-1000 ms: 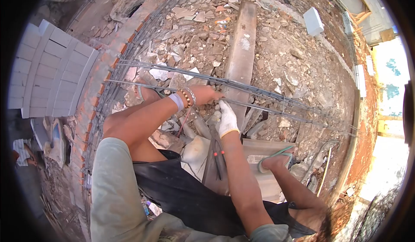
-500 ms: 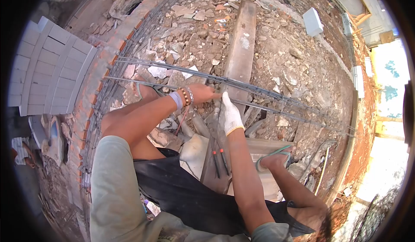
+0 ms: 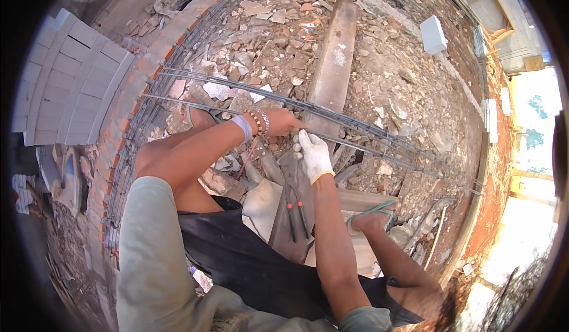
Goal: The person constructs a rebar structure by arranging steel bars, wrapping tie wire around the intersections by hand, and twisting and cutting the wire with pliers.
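My left hand (image 3: 280, 122), bare with bracelets at the wrist, is closed around the lower steel rod of a long rebar frame (image 3: 349, 117). Its index finger points toward my right hand (image 3: 316, 155), which wears a white knit glove. The gloved fingers are curled just below the rod, with the thumb near it; whatever they pinch is hidden. Below the hands, pincers (image 3: 290, 195) with black handles and red bands lie on a board (image 3: 285, 231) between my legs. The upper bars of the frame run slanting past both hands.
Broken brick and stone rubble (image 3: 272, 59) covers the ground. A long beam (image 3: 335, 59) lies beyond the frame. To the left are a low brick wall edge (image 3: 127, 118) and stacked grey blocks (image 3: 71, 77). A white block (image 3: 433, 35) sits at upper right. My sandalled feet flank the board.
The gloved right hand has gone from straight fingers against the rod to curled fingers slightly lower. My left hand stays on the rod. The view has shifted slightly.
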A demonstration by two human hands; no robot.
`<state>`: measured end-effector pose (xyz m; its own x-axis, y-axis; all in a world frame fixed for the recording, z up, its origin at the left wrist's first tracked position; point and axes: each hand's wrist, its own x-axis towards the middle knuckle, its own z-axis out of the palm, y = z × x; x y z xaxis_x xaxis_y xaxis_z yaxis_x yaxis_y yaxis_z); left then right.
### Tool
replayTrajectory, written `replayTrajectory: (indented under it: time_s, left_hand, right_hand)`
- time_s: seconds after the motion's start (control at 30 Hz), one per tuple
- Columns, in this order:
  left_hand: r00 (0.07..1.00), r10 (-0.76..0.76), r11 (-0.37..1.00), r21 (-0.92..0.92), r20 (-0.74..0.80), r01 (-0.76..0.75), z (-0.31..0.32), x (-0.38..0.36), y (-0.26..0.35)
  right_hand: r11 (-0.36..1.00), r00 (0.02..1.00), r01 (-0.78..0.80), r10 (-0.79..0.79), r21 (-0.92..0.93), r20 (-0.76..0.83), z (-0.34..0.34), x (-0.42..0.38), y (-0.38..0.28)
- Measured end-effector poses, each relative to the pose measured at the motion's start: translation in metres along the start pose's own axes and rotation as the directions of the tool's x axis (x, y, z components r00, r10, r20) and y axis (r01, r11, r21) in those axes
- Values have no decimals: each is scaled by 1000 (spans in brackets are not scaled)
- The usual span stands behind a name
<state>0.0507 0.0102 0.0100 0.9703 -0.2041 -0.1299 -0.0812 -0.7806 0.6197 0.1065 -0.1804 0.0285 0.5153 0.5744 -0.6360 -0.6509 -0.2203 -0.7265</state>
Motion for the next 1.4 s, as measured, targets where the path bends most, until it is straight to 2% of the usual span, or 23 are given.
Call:
replayTrajectory:
  time_s: [0.07,0.13,0.17,0.2,0.27,0.4,0.47,0.6,0.67,0.7,0.8,0.83,0.87,0.93,1.0,1.1,1.2,1.3,1.4]
  left_hand:
    - [942,-15,991,-133,-334,-31,22,-1,-5]
    - [990,-123,985,-133,-63,114,7,9,-4]
    - [982,-175,975,-122,74,183,-1,14,-2]
    - [976,-185,970,-135,115,200,-3,17,-3]
    - [960,-203,960,-156,192,234,-8,20,-2]
    - [967,-207,906,-345,146,246,9,24,-15]
    - [972,-213,894,-383,97,234,17,23,-19]
    - [968,-226,898,-363,106,250,16,25,-15]
    - [971,-233,890,-390,60,237,20,25,-17]
    - [967,-239,892,-375,86,253,17,25,-14]
    - [981,-194,884,-428,26,187,28,26,-21]
    - [977,-208,879,-430,41,205,27,25,-20]
    - [974,-218,874,-434,58,221,23,24,-18]
    - [961,-253,851,-446,111,275,15,23,-11]
    - [938,-293,818,-459,185,346,10,22,-7]
    - [959,-240,876,-393,152,281,21,29,-20]
    - [930,-281,833,-422,235,358,17,29,-19]
    - [917,-301,824,-413,262,389,10,29,-17]
    - [902,-345,834,-357,258,421,12,30,-19]
  right_hand:
    - [997,997,4,-10,-81,-74,5,1,3]
    - [985,990,-8,-16,-175,-139,13,-2,2]
    - [973,986,-22,-17,-228,-169,17,-4,-1]
    - [959,980,-36,-22,-282,-198,20,-5,-3]
    - [963,981,-17,-36,-269,-192,16,-3,2]
    - [952,973,-9,-62,-305,-223,17,0,7]
    - [961,967,5,-75,-277,-242,19,-1,9]
    - [972,964,26,-86,-233,-253,26,-6,7]
    - [962,989,-18,-23,-273,-145,16,-9,3]
    - [955,995,-40,13,-295,-94,8,-13,2]
    - [800,997,-82,60,-594,-57,-15,-44,-5]
    - [605,983,91,-184,-791,-27,-24,-58,3]
    - [330,915,207,-398,-921,63,-34,-74,13]
    - [187,944,25,-329,-982,-39,-21,-121,19]
    - [-8,987,-61,-152,-998,-59,2,-161,26]
    - [-178,971,-26,-238,-984,17,3,-185,53]
    - [-132,974,-80,-222,-988,-49,-5,-186,61]
    - [-156,983,-137,-144,-978,-115,-4,-184,73]
    - [-270,962,-90,-272,-959,-13,-18,-177,99]
